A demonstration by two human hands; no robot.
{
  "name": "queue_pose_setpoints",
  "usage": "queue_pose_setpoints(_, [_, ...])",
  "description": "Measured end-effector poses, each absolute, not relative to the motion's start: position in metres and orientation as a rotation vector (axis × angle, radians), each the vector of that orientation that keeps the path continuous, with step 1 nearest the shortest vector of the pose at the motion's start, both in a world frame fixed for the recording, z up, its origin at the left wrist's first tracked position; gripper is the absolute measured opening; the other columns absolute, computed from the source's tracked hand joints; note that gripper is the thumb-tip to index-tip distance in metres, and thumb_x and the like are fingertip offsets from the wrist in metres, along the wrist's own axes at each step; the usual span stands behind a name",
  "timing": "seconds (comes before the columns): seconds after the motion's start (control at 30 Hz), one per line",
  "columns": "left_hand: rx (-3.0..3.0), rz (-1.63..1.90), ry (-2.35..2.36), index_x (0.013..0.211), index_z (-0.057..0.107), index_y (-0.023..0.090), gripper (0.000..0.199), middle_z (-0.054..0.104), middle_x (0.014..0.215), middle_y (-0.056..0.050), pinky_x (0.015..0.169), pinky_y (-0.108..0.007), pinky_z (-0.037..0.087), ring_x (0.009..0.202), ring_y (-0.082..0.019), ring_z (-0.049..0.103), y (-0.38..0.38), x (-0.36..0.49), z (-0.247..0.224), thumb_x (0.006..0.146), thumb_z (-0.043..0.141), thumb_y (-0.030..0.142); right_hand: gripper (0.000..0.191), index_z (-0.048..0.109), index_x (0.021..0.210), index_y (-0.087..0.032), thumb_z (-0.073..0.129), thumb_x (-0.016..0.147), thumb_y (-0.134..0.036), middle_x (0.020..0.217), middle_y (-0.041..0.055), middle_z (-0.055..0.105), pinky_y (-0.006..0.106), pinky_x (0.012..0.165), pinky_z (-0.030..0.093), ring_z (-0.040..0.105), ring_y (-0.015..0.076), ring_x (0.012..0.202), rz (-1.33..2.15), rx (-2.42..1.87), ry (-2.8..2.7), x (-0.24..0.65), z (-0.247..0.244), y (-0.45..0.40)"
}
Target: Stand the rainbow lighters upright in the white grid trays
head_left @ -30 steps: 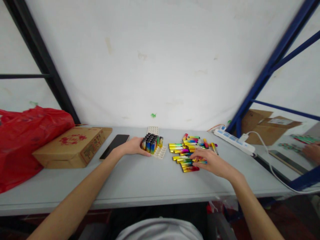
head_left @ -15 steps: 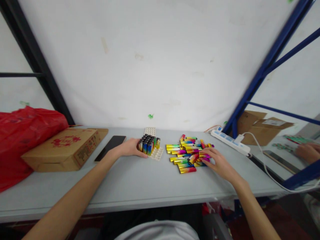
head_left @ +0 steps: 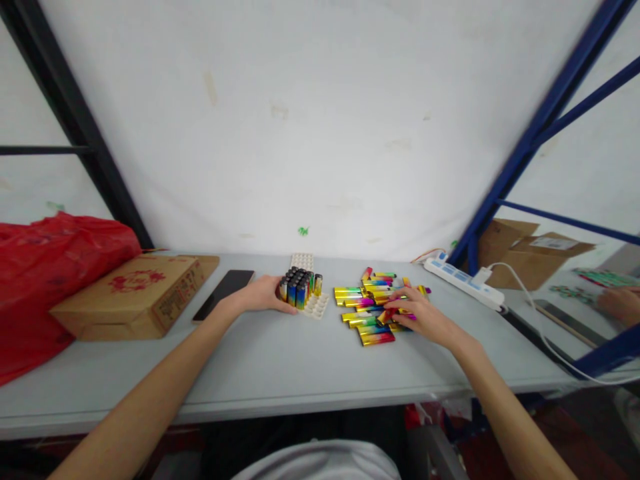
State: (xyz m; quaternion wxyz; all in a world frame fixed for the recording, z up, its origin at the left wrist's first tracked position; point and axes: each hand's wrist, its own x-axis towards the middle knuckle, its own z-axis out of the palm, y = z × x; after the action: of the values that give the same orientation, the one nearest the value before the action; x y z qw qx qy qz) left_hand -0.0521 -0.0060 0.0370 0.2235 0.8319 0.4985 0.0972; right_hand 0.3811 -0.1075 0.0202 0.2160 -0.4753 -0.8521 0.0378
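Left hand (head_left: 265,295): partly closed, cupped round the left side of a tight block of upright battery-like cylinders (head_left: 299,288), black ends up. Thumb lies along the near side; the other fingertips are hidden behind. The curve of the hand probably braces the block against tipping or sliding.

Right hand (head_left: 423,317): fingers bent, thumb and fingertips closed on a red-and-gold cylinder (head_left: 386,316) at the near part of the loose pile. Gripping by the sides seems to suit so slim a shape; exact contact partly hidden.

Under and beside the block: white dimpled tray (head_left: 317,307), bare hollows showing at its right and near side. The hollows likely hold the cylinders' lower ends. A second white tray (head_left: 303,260) sits behind, towards the table's far edge.

Loose cylinders (head_left: 371,339) lie on their sides, overlapping, right of the tray, within easy reach of the right hand.

Farther out on the grey table (head_left: 280,367): smartphone (head_left: 224,295) and cardboard box (head_left: 133,293) to the left; power strip (head_left: 465,283) by the far edge, right, presumably out of the hands' way.
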Motion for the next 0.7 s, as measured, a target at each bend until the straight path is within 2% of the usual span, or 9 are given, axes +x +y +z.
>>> queue_pose_setpoints(0.07, [2.309, 0.276, 1.369, 0.106, 0.072, 0.02, 0.07, 0.077, 0.088, 0.0, 0.069, -0.027, 0.051, 0.083, -0.024, 0.071, -0.006, -0.052, 0.037, 0.057, 0.083, 0.069, 0.013, 0.077, 0.101, -0.029, 0.07, 0.09, -0.027, 0.118, 0.0077, 0.066, 0.06, 0.122, 0.027, 0.062, 0.0276, 0.119, 0.141, -1.304, -2.393, 0.378, 0.027, -0.103])
queue_pose_setpoints(0.13, [2.314, 0.289, 1.369, 0.106, 0.072, 0.02, 0.072, 0.077, 0.088, 0.0, 0.068, -0.027, 0.051, 0.083, -0.025, 0.071, -0.006, -0.052, 0.037, 0.055, 0.083, 0.07, 0.01, 0.074, 0.099, -0.027, 0.069, 0.091, -0.032, 0.113, 0.0078, 0.067, 0.056, 0.116, 0.038, 0.063, 0.0268, 0.113, 0.23, -1.309, -2.356, 0.378, 0.031, -0.102])
queue_pose_setpoints(0.2, [2.31, 0.293, 1.376, 0.106, 0.072, 0.02, 0.073, 0.078, 0.091, -0.001, 0.068, -0.027, 0.051, 0.083, -0.025, 0.071, -0.005, -0.053, 0.036, 0.054, 0.083, 0.071, 0.016, 0.069, 0.103, -0.025, 0.066, 0.093, -0.037, 0.109, 0.0081, 0.069, 0.05, 0.103, 0.05, 0.065, 0.026, 0.106, 0.333, -1.315, -2.248, 0.379, 0.031, -0.102])
queue_pose_setpoints(0.27, [2.307, 0.29, 1.374, 0.107, 0.071, 0.021, 0.074, 0.078, 0.095, -0.002, 0.069, -0.027, 0.051, 0.086, -0.026, 0.072, -0.003, -0.053, 0.034, 0.054, 0.083, 0.071, 0.024, 0.066, 0.109, -0.024, 0.063, 0.095, -0.042, 0.108, 0.0088, 0.071, 0.044, 0.092, 0.055, 0.067, 0.025, 0.1, 0.433, -1.302, -2.107, 0.379, 0.029, -0.101])
queue_pose_setpoints(0.37, [2.325, 0.285, 1.358, 0.11, 0.071, 0.021, 0.077, 0.079, 0.098, -0.003, 0.071, -0.028, 0.051, 0.088, -0.027, 0.072, -0.002, -0.054, 0.033, 0.055, 0.082, 0.073, 0.033, 0.065, 0.111, -0.022, 0.063, 0.094, -0.05, 0.109, 0.0099, 0.072, 0.039, 0.085, 0.057, 0.069, 0.0247, 0.097, 0.594, -1.217, -1.889, 0.371, 0.026, -0.092])
queue_pose_setpoints(0.47, [2.32, 0.273, 1.358, 0.113, 0.07, 0.02, 0.08, 0.079, 0.098, -0.003, 0.071, -0.028, 0.052, 0.087, -0.027, 0.072, -0.002, -0.054, 0.033, 0.055, 0.082, 0.073, 0.039, 0.068, 0.106, -0.02, 0.07, 0.088, -0.055, 0.097, 0.008, 0.075, 0.039, 0.086, 0.055, 0.07, 0.0248, 0.093, 0.705, -1.146, -1.678, 0.354, 0.028, -0.078])
queue_pose_setpoints(0.57, [2.327, 0.276, 1.368, 0.113, 0.07, 0.021, 0.079, 0.079, 0.098, -0.003, 0.072, -0.029, 0.053, 0.087, -0.027, 0.072, -0.002, -0.054, 0.033, 0.056, 0.08, 0.074, 0.04, 0.07, 0.095, -0.02, 0.071, 0.085, -0.058, 0.089, 0.0052, 0.073, 0.035, 0.084, 0.054, 0.067, 0.0211, 0.086, 0.83, -1.078, -1.486, 0.332, 0.037, -0.064])
queue_pose_setpoints(0.7, [2.372, 0.292, 1.358, 0.11, 0.07, 0.021, 0.075, 0.079, 0.099, -0.004, 0.073, -0.029, 0.053, 0.089, -0.027, 0.073, -0.004, -0.053, 0.032, 0.058, 0.078, 0.074, 0.039, 0.064, 0.09, -0.022, 0.073, 0.083, -0.06, 0.091, 0.002, 0.069, 0.031, 0.075, 0.054, 0.066, 0.0164, 0.079, 1.155, -0.852, -1.236, 0.295, 0.055, -0.052])
